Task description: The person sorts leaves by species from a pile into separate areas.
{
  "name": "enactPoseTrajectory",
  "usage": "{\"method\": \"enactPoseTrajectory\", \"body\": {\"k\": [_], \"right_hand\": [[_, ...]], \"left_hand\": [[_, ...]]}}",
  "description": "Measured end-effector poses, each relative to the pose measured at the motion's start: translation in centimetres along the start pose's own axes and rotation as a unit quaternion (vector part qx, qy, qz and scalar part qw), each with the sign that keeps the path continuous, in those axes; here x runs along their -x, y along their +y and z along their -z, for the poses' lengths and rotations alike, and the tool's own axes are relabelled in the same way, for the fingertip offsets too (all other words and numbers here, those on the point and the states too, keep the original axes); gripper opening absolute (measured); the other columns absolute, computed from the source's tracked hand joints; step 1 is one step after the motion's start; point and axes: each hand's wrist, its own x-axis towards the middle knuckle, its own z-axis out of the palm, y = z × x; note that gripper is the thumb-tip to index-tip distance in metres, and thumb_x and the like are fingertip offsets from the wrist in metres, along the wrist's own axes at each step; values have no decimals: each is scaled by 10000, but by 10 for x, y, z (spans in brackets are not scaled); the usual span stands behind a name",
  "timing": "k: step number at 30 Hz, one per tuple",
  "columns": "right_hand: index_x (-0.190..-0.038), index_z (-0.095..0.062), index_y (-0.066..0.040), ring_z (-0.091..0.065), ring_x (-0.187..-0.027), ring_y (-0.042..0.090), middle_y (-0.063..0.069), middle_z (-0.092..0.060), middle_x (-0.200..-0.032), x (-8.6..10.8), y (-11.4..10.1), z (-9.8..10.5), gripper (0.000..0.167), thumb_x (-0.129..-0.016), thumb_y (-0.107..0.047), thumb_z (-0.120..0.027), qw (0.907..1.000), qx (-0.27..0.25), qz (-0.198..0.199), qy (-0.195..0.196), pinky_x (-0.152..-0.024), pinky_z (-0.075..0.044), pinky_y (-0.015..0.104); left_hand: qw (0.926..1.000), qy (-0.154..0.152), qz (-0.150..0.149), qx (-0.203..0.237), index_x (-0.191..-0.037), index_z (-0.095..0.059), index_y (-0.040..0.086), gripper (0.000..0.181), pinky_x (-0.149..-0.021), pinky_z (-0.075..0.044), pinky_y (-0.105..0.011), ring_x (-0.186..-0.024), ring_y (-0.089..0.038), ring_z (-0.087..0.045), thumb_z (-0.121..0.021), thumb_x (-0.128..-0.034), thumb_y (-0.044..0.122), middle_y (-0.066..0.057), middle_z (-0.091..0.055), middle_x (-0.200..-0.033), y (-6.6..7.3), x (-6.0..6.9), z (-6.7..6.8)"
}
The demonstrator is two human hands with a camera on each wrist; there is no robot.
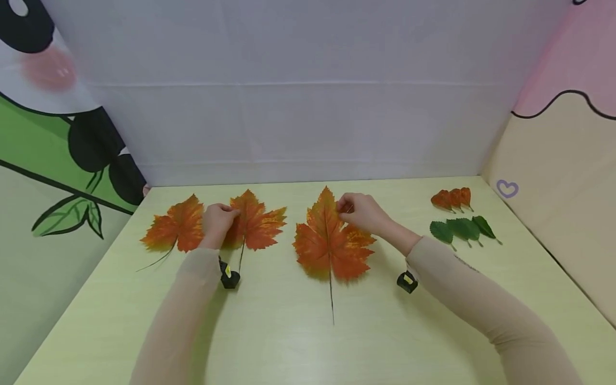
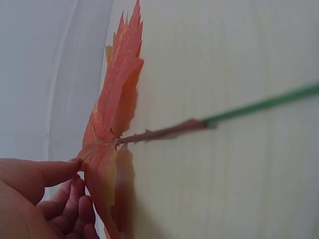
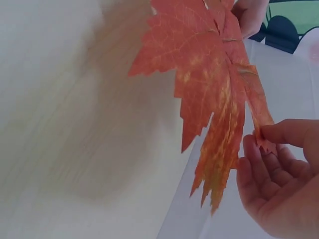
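Note:
Three orange-red maple leaves lie in a row in the head view. My left hand (image 1: 220, 222) pinches the left edge of the middle maple leaf (image 1: 255, 224) between thumb and forefinger; in the left wrist view this leaf (image 2: 112, 109) stands partly off the table, its stem (image 2: 164, 132) pointing right. My right hand (image 1: 362, 211) pinches the upper right edge of the largest maple leaf (image 1: 320, 246), whose stem hangs toward the front. Seen from the right wrist, thumb and fingers hold a lobe tip of that leaf (image 3: 199, 74). The leftmost maple leaf (image 1: 180, 224) lies beside my left hand.
At the right of the pale table (image 1: 289, 337), several small green leaves (image 1: 462, 229) lie in an overlapping row. Behind them are three small orange-brown leaves (image 1: 454, 198). A pale cloth wall (image 1: 308, 123) closes off the back, with printed panels at both sides.

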Motion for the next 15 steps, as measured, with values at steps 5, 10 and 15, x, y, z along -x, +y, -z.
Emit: {"method": "enactPoseTrajectory", "body": {"k": [5,10,15], "right_hand": [[-985,-593,-66,-576,-820,197,69,-630,-908,-16,8,-2,135,-858,-111,-586,10000,31,-49,-15,-684,-464,294],[-1011,-593,-60,-582,-859,218,83,-629,-944,-32,14,-4,158,-865,-116,-570,10000,32,-64,65,-699,-476,307],[-1025,-590,-50,-577,-864,223,96,-626,-970,-47,20,-9,172,-865,-107,-561,9994,-105,-271,162,-700,-468,304]], "left_hand": [[9999,-32,35,101,-1067,-610,5,341,-691,-458,-341,-825,-256,-557,-603,-867,281,-166,-609,-1045,1,0,-1],[9998,-70,90,145,-1065,-601,13,325,-692,-450,-331,-828,-248,-541,-590,-875,277,-151,-595,-1038,1,-1,0],[9999,-89,60,94,-1054,-600,19,319,-670,-446,-324,-809,-243,-542,-589,-875,283,-145,-598,-1016,2,-1,-1]]}}
